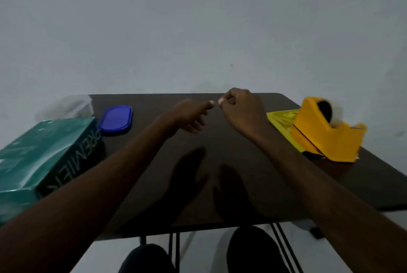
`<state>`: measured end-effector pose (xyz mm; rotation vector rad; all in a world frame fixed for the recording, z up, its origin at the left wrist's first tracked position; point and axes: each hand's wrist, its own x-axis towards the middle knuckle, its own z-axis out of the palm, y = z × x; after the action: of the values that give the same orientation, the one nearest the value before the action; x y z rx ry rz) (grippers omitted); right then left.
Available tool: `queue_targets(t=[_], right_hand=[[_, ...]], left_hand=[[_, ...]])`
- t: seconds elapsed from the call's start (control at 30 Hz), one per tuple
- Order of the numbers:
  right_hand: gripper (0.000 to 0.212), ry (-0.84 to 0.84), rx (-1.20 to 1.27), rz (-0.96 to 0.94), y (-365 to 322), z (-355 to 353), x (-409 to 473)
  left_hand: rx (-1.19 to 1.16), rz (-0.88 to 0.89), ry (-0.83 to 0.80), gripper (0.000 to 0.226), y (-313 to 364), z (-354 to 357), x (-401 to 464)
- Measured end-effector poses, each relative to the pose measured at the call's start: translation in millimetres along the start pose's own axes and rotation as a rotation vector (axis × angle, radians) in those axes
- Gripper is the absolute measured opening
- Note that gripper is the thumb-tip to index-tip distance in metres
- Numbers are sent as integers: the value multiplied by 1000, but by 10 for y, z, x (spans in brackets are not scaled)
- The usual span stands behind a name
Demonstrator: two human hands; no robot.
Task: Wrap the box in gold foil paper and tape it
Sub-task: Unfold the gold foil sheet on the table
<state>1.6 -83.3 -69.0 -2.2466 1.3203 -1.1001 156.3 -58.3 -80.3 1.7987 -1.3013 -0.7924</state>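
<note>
The teal box (41, 158) marked PREMIER lies at the table's left edge. A sheet of gold foil paper (280, 118) lies at the right, under a yellow tape dispenser (326, 129) with a white roll. Both my hands hover above the far middle of the table, almost touching. My right hand (240, 109) has its fingers curled and pinches a small pale bit at its fingertips, too small to identify. My left hand (191, 114) points a straight finger at that spot, its other fingers loosely bent, holding nothing I can see.
A blue oval lid (116, 120) and a clear plastic container (66, 106) sit at the back left. The dark table (198, 184) is bare under my hands. A grey wall stands behind, and my knees show below the near edge.
</note>
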Motion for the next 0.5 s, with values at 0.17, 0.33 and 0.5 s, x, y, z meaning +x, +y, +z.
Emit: queue_targets(t=[0.17,0.33,0.5], right_hand=[[24,192,-133,89,605,-578,2],[42,370,-278,194,1252,-1033,-117],[70,284,-200,443,1738,-1230,-251]], left_hand=[[-202,-95,-234,57,428,897,304],[-232,-212,-298,54,677,1612,518],[-137,-186,-201,39,786,1917,715]])
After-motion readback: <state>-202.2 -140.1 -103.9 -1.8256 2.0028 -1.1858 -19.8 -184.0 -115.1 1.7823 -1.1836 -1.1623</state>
